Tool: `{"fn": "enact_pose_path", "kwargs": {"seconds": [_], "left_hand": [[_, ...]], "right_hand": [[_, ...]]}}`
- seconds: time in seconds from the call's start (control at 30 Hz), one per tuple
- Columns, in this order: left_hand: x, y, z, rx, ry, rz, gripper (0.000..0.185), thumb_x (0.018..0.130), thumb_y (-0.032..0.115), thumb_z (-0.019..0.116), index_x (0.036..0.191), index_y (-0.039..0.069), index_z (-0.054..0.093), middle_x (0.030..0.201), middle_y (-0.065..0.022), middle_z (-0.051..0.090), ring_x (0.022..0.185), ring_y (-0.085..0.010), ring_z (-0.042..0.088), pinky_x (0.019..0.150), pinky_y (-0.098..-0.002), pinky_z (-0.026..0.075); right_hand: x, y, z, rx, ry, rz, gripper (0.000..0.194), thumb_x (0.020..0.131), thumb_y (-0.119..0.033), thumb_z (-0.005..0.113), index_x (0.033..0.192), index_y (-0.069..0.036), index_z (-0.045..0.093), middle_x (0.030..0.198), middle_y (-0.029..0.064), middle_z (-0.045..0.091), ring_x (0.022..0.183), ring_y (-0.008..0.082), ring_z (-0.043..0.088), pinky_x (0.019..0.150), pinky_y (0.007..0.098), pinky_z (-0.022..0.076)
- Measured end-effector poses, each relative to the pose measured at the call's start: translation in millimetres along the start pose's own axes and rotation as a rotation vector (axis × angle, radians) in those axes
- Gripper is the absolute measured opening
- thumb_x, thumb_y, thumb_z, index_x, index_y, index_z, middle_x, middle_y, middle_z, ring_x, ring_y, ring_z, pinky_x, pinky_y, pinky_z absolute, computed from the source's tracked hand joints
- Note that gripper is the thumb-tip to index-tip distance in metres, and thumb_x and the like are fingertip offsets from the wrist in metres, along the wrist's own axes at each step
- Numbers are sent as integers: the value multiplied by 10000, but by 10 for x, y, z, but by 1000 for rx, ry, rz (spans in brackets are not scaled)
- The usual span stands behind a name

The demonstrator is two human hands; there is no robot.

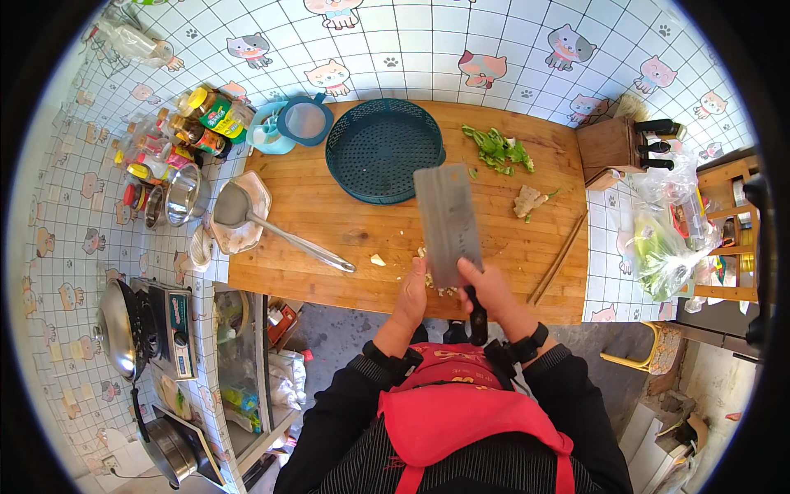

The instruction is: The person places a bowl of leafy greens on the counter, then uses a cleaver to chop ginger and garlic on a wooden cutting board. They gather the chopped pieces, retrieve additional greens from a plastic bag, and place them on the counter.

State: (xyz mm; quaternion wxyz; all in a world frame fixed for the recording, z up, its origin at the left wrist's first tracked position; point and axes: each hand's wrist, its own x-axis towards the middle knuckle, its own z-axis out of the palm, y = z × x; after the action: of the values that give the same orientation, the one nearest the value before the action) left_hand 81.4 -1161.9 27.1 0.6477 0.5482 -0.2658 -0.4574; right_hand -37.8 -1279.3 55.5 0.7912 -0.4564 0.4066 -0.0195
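Note:
My right hand (492, 289) grips a Chinese cleaver (449, 216) where its blade meets the dark handle. The broad blade points away from me, over the wooden board (308, 222). Beside the blade's lower left side is my left hand (410, 295), its fingers partly hidden; whether it touches the steel or holds anything is unclear. Chopped pale bits, apparently garlic (442, 290), lie under and around the blade, partly covered by it. One larger pale piece (377, 260) rests to the left of them.
A dark perforated basket (386, 151) stands at the back. Leafy greens (497, 150), ginger (529, 201) and chopsticks (558, 258) lie to the right, near a knife block (608, 145). At left a ladle (296, 239) leans out of a bowl (262, 185), near bottles (216, 114).

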Motion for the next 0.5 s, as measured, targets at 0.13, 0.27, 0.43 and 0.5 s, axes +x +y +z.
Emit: {"fn": "enact_pose_path", "kwargs": {"seconds": [0.13, 0.27, 0.43, 0.5], "left_hand": [[-86, 131, 62, -597, -107, -210, 649, 989, 484, 162, 1302, -13, 439, 1218, -140, 533, 1161, -236, 478, 1012, -323, 320], [-172, 103, -59, -88, 90, -179, 525, 980, 396, 327, 1338, 21, 412, 1340, -173, 437, 1242, -285, 405, 1040, -375, 296], [-89, 72, -578, 1329, 234, 241, 460, 806, 96, 566, 1262, 89, 505, 1298, -226, 447, 1175, -377, 432, 977, -400, 368], [3, 19, -726, 1675, 274, 387, 505, 721, 33, 583, 1219, 104, 544, 1232, -233, 482, 1103, -396, 469, 925, -399, 406]], "right_hand": [[51, 204, 38, 70, 7, 53, 366, 893, -360, 577, 806, -6, 558, 545, 56, 527, 369, 128, 478, 355, 267, 392], [106, 243, -94, -97, 224, -42, 352, 891, -332, 574, 761, -5, 569, 547, 40, 520, 372, 114, 462, 365, 254, 365], [-80, 160, -340, -139, 352, -164, 316, 877, -302, 592, 745, -17, 559, 534, 31, 501, 377, 108, 457, 371, 256, 363], [-147, 100, -454, -203, 399, -91, 303, 873, -293, 597, 746, -20, 560, 536, 32, 500, 375, 109, 455, 370, 256, 363]]}}
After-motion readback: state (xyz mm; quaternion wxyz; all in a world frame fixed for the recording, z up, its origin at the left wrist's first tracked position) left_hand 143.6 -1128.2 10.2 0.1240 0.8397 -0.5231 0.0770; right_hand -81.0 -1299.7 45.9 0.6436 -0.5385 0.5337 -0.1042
